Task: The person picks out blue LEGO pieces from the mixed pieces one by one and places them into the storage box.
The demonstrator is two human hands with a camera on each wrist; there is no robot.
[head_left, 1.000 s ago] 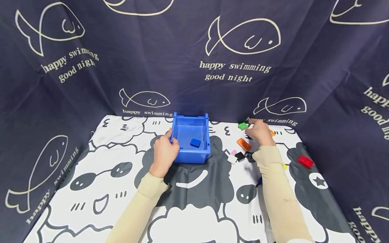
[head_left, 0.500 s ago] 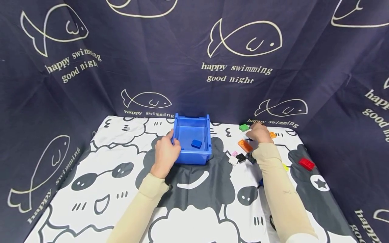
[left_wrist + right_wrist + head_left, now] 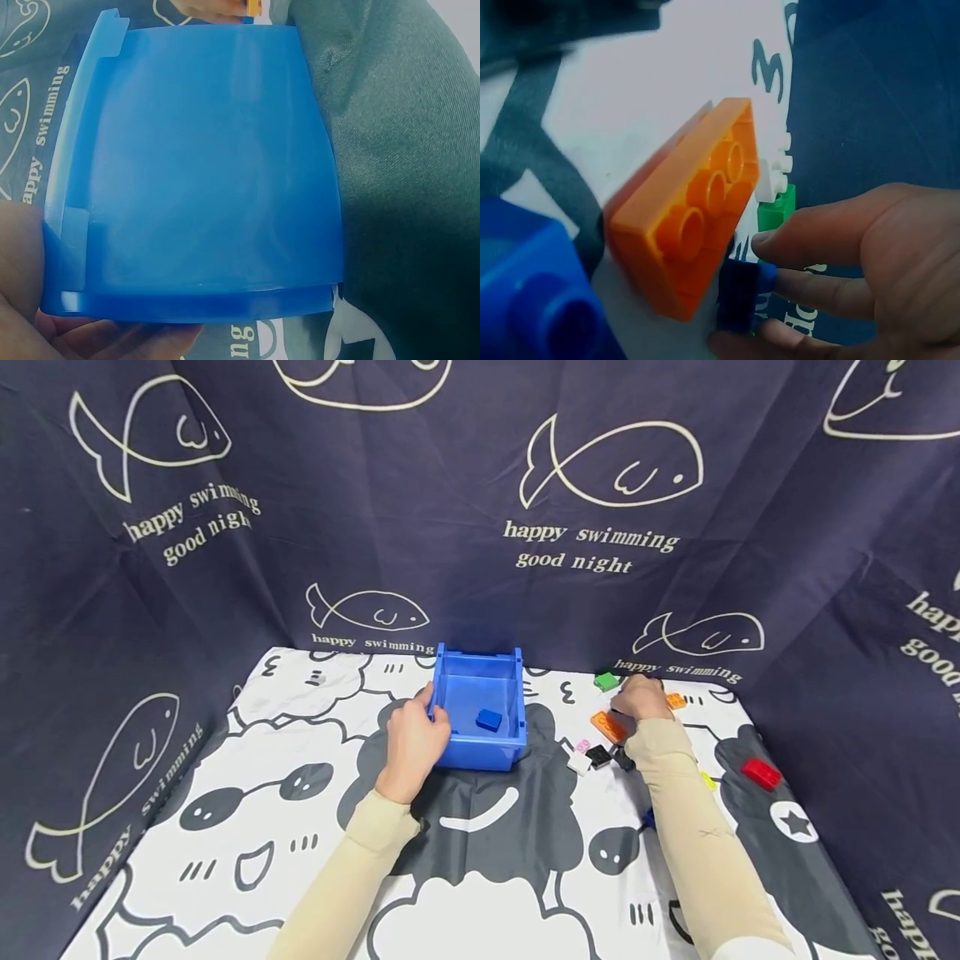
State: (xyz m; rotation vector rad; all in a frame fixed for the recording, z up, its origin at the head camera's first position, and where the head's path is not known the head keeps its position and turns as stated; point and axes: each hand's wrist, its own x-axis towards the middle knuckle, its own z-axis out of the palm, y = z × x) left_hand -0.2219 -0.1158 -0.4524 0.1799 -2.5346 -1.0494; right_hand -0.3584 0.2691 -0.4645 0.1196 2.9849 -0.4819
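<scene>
A blue bin (image 3: 480, 755) stands at the back middle of the table, with a blue brick (image 3: 489, 719) lying on its floor. My left hand (image 3: 414, 742) grips the bin's left wall, thumb on the near side in the head view. To the right, my right hand (image 3: 645, 697) is low over the scattered toy bricks. Its thumb and fingers close around a small dark blue brick (image 3: 737, 296), seen in the right wrist view. Right beside that brick lies a long orange brick (image 3: 686, 202) with its hollow underside showing. Behind are a green brick (image 3: 606, 682) and a white brick (image 3: 772, 178).
Nearer than the orange brick lie a white piece (image 3: 578, 763), a pink one (image 3: 582, 746) and black ones (image 3: 598, 756). A red brick (image 3: 762, 773) sits far right, a yellow piece (image 3: 708, 781) beside the right sleeve. A dark fabric wall (image 3: 480, 568) rises behind the table.
The head view has shifted slightly. My right hand has drawn a little nearer, with its fingers coming together at the small dark blue brick. My left hand stays on the bin.
</scene>
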